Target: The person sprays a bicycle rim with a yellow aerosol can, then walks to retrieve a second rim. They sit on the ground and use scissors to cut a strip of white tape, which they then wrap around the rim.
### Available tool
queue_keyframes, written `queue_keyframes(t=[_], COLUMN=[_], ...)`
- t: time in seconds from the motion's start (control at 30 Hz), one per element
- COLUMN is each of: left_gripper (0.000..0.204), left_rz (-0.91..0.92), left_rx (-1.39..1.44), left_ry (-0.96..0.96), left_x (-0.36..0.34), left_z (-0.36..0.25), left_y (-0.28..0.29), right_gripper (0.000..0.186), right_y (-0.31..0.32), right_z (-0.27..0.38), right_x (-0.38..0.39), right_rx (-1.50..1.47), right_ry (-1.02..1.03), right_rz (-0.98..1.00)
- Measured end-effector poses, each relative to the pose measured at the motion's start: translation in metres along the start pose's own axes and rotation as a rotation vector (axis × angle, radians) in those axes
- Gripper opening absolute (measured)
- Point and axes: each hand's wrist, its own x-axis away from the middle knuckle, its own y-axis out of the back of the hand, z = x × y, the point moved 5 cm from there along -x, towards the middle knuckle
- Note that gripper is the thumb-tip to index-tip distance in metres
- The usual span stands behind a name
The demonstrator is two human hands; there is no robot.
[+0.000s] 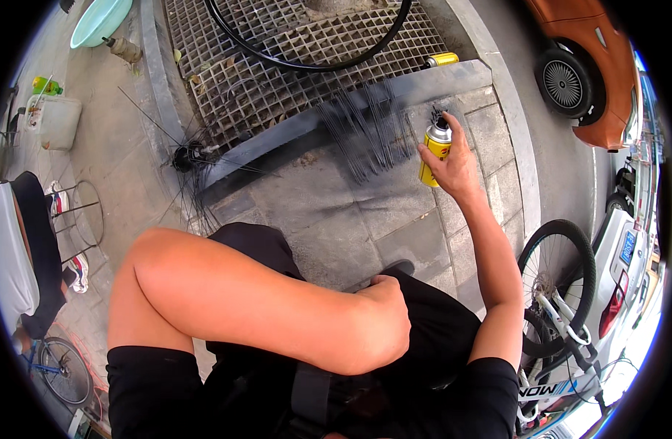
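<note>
My right hand is wrapped round a yellow spray can, with the index finger on its black nozzle. Just left of the can, a row of thin black wheel spokes leans on the grey stone curb. The curb and paving around them are darkened with black. My left hand lies across my lap with its fingers curled in; whatever it may hold is hidden. Farther left, a wheel hub with spokes fanning out rests against the curb.
A black wheel rim lies on the grating, and another yellow can lies on the curb. A white bicycle and an orange car are at right. A seated person and a whitish bucket are at left.
</note>
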Motion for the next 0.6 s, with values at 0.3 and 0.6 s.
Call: queue_keyframes(t=[0.3,0.6], left_gripper=[0.018,0.021], left_rz=[-0.11,-0.09], left_rx=[-0.017,0.031], left_ry=[-0.051,-0.088], left_x=[-0.005,-0.019], left_z=[0.003,0.026], left_y=[-0.002,0.009], right_gripper=[0.079,0.079], right_y=[-0.044,-0.067], right_z=[-0.039,-0.05], right_x=[0.07,0.101], right_rx=[-0.121,-0.107], right_ry=[-0.118,0.102], right_rz=[0.451,0.552])
